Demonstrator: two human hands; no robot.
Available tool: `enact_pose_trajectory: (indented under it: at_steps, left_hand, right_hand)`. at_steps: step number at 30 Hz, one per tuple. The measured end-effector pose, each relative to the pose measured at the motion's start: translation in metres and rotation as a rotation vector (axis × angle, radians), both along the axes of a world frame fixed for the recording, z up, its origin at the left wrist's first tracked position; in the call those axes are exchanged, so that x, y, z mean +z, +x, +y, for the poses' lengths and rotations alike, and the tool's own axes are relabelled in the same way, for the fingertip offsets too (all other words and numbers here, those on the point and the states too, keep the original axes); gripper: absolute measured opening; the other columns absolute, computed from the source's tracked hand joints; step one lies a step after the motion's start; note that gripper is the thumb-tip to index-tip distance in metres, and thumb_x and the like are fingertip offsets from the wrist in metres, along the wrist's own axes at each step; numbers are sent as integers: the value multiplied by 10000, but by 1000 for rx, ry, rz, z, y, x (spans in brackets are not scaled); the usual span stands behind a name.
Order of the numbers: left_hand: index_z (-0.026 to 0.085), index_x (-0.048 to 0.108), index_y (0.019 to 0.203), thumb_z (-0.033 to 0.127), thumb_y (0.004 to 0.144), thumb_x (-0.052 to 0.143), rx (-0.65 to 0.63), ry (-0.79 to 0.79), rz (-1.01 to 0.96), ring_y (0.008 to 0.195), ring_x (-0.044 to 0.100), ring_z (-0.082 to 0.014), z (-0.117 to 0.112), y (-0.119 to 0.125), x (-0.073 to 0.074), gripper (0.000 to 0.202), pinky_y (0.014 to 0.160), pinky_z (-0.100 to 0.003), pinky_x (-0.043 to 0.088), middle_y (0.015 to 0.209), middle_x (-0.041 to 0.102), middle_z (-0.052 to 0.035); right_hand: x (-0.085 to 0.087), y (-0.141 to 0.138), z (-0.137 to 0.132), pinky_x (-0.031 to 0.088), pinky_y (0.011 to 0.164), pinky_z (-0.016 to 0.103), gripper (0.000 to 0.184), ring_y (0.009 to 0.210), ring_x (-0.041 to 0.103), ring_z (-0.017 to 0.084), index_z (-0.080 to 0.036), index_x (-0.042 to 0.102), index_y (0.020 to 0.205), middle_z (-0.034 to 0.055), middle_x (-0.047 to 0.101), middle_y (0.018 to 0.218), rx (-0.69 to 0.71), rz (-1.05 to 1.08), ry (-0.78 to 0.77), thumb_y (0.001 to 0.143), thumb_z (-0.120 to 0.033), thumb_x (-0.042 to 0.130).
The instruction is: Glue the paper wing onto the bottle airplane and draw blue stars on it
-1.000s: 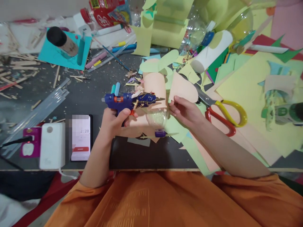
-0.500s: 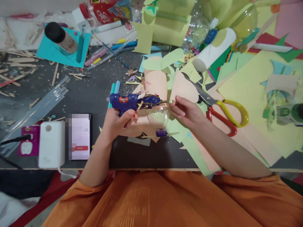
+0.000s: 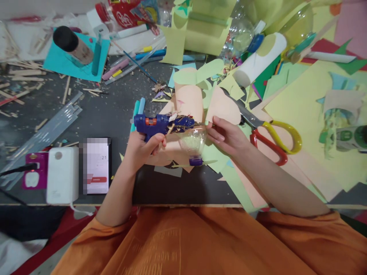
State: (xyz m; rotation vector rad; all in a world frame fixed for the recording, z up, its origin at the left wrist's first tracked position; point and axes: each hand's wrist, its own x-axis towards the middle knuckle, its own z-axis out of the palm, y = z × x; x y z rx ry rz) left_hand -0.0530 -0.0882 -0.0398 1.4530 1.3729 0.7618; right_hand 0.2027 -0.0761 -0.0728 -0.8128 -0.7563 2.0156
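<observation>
My left hand (image 3: 145, 147) is wrapped round the handle of a dark blue glue gun (image 3: 156, 124), which lies level with its nozzle toward the right. Bits of wood and scraps cling to the gun's front. At the nozzle tip, my right hand (image 3: 225, 133) pinches a small pale green piece (image 3: 207, 122), mostly hidden by the fingers. Below the gun is a clear plastic bottle top (image 3: 193, 142) with a purple cap (image 3: 195, 161). A peach paper tube (image 3: 188, 93) stands just behind, with a curved peach paper piece (image 3: 223, 109) beside my right fingers.
Scissors (image 3: 282, 141) with red and yellow handles lie right of my right hand. A phone (image 3: 97, 166), a white power bank (image 3: 62, 175) and clear glue sticks (image 3: 54, 131) are at left. Bottles, a white paper tube (image 3: 260, 59) and coloured paper crowd the back and right.
Both hands and the glue gun stay almost still, the nozzle tip still at the small pale green piece. The phone's display has changed by one digit.
</observation>
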Motion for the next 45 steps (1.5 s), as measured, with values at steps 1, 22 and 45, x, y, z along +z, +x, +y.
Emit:
enact_pose_trajectory:
  at_steps: [1, 22, 45]
  left_hand:
    - [199, 549, 608, 308, 829, 581, 3, -7, 15, 351, 391, -85, 0, 0, 0, 249, 407, -237, 375, 453, 499, 12]
    - [216, 518, 625, 335, 845, 607, 35, 6, 8, 364, 365, -79, -1, -2, -4, 266, 401, -239, 380, 490, 491, 34]
    - [223, 491, 621, 388, 853, 604, 33, 23, 4, 365, 373, -86, -1, -2, -6, 306, 409, -245, 388, 477, 468, 39]
  right_hand:
    - [-1, 0, 0, 341, 423, 191, 334, 381, 272, 54, -213, 745, 730, -120, 290, 396, 0, 4, 3, 816, -524, 831]
    - [2, 0, -1, 322, 427, 199, 417, 387, 270, 54, -212, 718, 704, -123, 317, 386, 41, -21, -24, 743, -597, 877]
    - [4, -1, -1, 271, 421, 225, 465, 379, 209, 60, -213, 668, 668, -130, 263, 371, 81, -108, 8, 754, -637, 838]
